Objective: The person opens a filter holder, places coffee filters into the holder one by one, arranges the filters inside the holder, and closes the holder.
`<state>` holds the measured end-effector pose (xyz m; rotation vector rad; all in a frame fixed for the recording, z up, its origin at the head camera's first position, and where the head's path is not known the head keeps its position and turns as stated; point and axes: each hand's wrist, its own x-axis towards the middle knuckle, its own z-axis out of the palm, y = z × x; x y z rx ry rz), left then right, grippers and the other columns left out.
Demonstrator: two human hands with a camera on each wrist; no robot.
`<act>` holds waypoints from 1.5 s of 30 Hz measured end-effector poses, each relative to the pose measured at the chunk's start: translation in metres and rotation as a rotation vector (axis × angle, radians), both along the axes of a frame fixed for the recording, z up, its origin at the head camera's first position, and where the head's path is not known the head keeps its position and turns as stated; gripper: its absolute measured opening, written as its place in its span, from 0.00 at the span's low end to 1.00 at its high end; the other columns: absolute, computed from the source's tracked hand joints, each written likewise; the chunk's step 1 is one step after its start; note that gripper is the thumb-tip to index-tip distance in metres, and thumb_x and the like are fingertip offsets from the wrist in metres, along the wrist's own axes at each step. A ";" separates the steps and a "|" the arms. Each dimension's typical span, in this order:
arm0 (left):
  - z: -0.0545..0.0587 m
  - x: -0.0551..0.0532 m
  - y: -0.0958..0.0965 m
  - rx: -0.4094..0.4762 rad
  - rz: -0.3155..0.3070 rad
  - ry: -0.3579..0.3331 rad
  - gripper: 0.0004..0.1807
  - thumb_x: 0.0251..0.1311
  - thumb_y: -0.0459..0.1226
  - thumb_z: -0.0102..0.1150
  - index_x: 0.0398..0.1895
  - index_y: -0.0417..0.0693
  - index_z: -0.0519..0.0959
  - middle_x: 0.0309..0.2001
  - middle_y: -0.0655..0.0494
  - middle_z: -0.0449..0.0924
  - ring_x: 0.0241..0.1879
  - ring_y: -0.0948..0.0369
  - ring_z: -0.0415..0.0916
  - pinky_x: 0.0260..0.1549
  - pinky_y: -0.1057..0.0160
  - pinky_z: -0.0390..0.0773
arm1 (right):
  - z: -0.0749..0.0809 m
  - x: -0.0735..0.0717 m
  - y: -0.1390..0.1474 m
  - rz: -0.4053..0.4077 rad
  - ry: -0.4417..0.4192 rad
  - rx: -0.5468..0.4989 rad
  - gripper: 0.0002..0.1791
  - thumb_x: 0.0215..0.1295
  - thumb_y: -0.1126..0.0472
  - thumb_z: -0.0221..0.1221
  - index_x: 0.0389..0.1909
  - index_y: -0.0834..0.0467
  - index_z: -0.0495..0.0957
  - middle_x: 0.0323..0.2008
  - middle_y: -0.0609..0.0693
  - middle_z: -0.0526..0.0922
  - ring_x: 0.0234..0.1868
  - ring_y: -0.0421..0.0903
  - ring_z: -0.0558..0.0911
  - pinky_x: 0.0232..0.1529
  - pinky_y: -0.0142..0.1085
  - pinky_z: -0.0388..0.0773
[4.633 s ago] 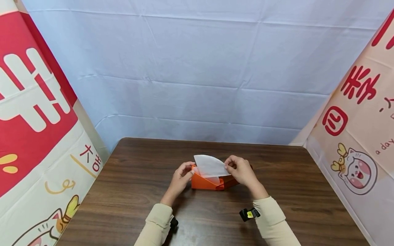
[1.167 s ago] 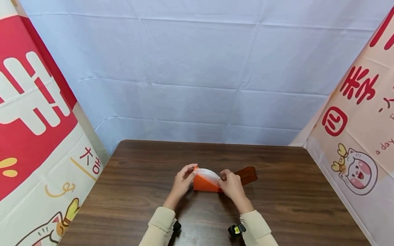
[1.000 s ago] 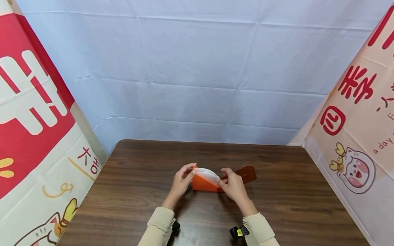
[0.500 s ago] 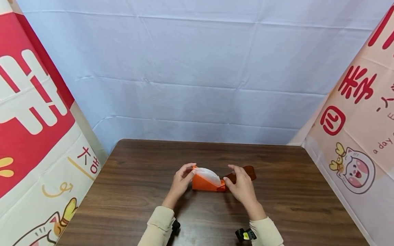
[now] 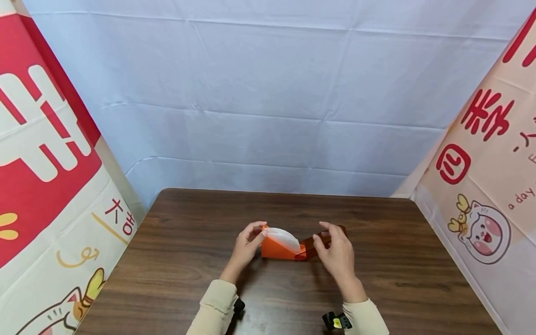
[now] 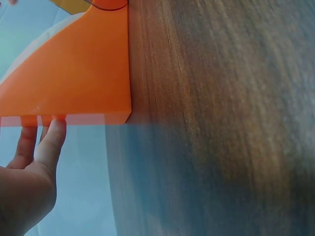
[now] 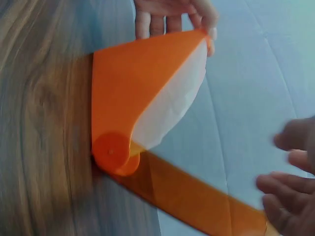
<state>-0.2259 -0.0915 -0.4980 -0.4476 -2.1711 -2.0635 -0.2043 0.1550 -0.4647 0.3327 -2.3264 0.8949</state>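
Observation:
An orange wedge-shaped box (image 5: 279,250), which looks like a coffee filter holder, stands upright on the table. White fan-shaped paper (image 5: 284,237) sits inside it, its curved top edge showing above the sloping opening. A translucent brown lid (image 7: 197,196), hinged at the box's low end, is swung out to the right. My left hand (image 5: 247,249) holds the tall left end of the box between thumb and fingers. My right hand (image 5: 336,253) is beside the lid, thumb and fingers spread apart with nothing between them; its fingertips overlap the lid's far end in the right wrist view.
The brown wooden table (image 5: 201,218) extends all round the box. A pale cloth (image 5: 268,102) hangs behind it, and printed banners (image 5: 481,209) stand at both sides. Black wrist cameras (image 5: 336,321) hang below the cream sleeves.
Earlier my right hand held the white paper high over the box; the paper then went down inside. My right hand has let go and moved right, towards the lid. My left hand stays put.

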 end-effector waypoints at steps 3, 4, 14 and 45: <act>0.000 0.000 0.000 -0.003 -0.002 -0.001 0.15 0.63 0.33 0.55 0.53 0.39 0.74 0.44 0.43 0.77 0.39 0.52 0.75 0.36 0.46 0.77 | -0.002 -0.003 0.005 -0.055 0.167 -0.041 0.22 0.45 0.70 0.68 0.45 0.64 0.78 0.34 0.59 0.79 0.30 0.52 0.79 0.22 0.44 0.74; 0.000 0.000 0.000 -0.004 -0.003 -0.001 0.15 0.63 0.33 0.55 0.53 0.39 0.74 0.44 0.43 0.77 0.39 0.52 0.75 0.35 0.46 0.77 | -0.003 -0.003 0.006 -0.065 0.208 -0.048 0.22 0.44 0.71 0.68 0.44 0.64 0.78 0.35 0.59 0.79 0.30 0.52 0.79 0.22 0.44 0.74; 0.001 0.001 -0.001 0.016 -0.011 -0.018 0.15 0.63 0.32 0.55 0.53 0.41 0.74 0.44 0.43 0.77 0.40 0.50 0.75 0.38 0.43 0.76 | -0.018 -0.008 0.017 -0.070 0.267 -0.092 0.25 0.41 0.72 0.67 0.46 0.68 0.76 0.45 0.66 0.73 0.42 0.62 0.71 0.37 0.50 0.68; -0.001 0.001 0.001 -0.143 0.077 0.110 0.15 0.62 0.34 0.56 0.52 0.44 0.75 0.43 0.49 0.79 0.43 0.53 0.75 0.43 0.57 0.73 | -0.007 0.003 0.025 0.035 -0.335 -0.658 0.32 0.57 0.73 0.60 0.63 0.68 0.63 0.56 0.66 0.71 0.54 0.60 0.72 0.47 0.24 0.70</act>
